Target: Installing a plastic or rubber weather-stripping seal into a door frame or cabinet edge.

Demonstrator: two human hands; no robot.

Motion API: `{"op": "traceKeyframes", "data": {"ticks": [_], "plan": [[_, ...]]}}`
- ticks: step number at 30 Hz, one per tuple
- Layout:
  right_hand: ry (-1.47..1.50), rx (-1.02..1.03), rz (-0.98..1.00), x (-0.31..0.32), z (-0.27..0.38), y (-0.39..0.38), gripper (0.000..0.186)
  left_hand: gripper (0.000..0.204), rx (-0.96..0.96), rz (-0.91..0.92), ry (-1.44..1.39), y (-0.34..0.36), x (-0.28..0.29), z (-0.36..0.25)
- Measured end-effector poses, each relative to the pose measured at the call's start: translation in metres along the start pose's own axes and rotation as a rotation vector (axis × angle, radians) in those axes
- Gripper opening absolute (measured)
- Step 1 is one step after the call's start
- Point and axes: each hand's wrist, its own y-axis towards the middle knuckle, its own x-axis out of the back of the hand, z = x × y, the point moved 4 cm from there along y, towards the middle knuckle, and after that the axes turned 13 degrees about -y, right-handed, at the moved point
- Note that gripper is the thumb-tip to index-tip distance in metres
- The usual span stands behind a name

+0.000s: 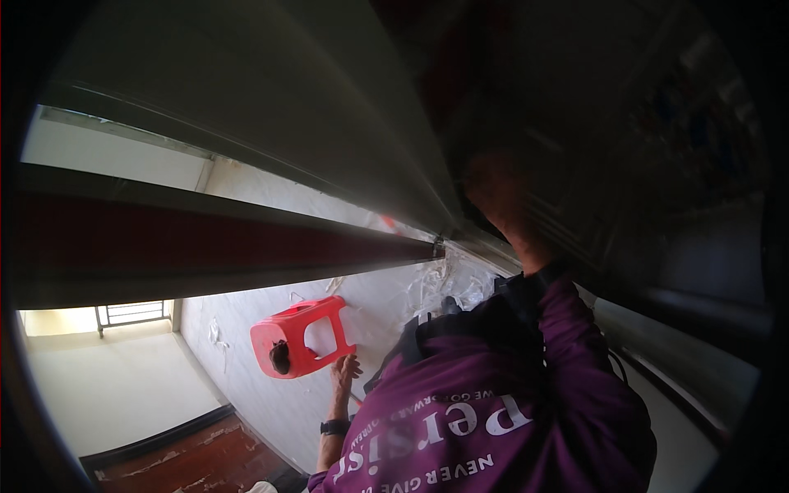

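Observation:
My right hand (496, 191) reaches up into the dark interior of a cabinet-like space (575, 181). Its fingers fade into shadow, so I cannot make out whether they touch or hold anything. Down at my side hangs my left hand (347, 367), fingers loosely bent and apart, with nothing visible in them. It appears beside the edge of a red plastic stool (308, 316) on the floor; contact between them cannot be told. A dark brown object (280, 357) shows on the stool.
A wide grey panel (271, 115) and a long panel with a dark red face (205, 238) stretch across from the left. Crumpled clear plastic (452, 283) lies on the pale floor (238, 337). A worn brown wooden surface (189, 460) stands at lower left, below a barred window (136, 314).

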Motion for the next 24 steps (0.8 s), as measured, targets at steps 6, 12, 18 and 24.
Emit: {"op": "traceKeyframes", "data": {"ticks": [6, 12, 18, 24], "plan": [[-0.236, -0.010, 0.018, -0.023, 0.013, -0.011, 0.027, 0.036, -0.041, 0.043, -0.014, 0.004, -0.008, -0.010], [-0.245, 0.015, -0.045, -0.026, 0.012, -0.010, 0.026, 0.038, -0.045, 0.032, -0.052, 0.005, -0.014, -0.018], [-0.156, 0.094, -0.059, -0.026, 0.021, -0.005, 0.024, 0.038, 0.023, 0.019, -0.090, 0.010, 0.000, 0.008], [-0.316, 0.163, -0.013, -0.019, 0.030, 0.001, 0.022, 0.038, -0.020, 0.053, -0.059, 0.005, -0.009, -0.010]]}}
